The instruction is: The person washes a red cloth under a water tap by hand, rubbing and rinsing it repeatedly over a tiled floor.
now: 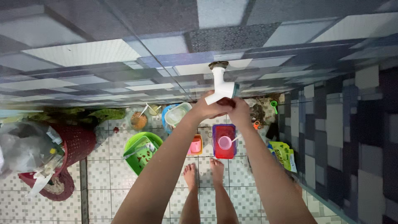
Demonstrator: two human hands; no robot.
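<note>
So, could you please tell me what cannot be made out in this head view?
- Dark thing under the white tap: wrapped by left hand and right hand; its kind is hidden.
- Whether water runs: the hands cover the spout.
- Contents of the red tub and the green basket: too small.
- Maroon basket: partly behind a plastic bag.

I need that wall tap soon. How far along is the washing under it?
In hand: both hands, left hand and right hand, are cupped together around a small dark thing right beneath the white plastic wall tap. Whether water runs cannot be told. Left, by the look of it: the red rectangular tub with a pink cup and the green plastic basin sit on the tiled floor.
</note>
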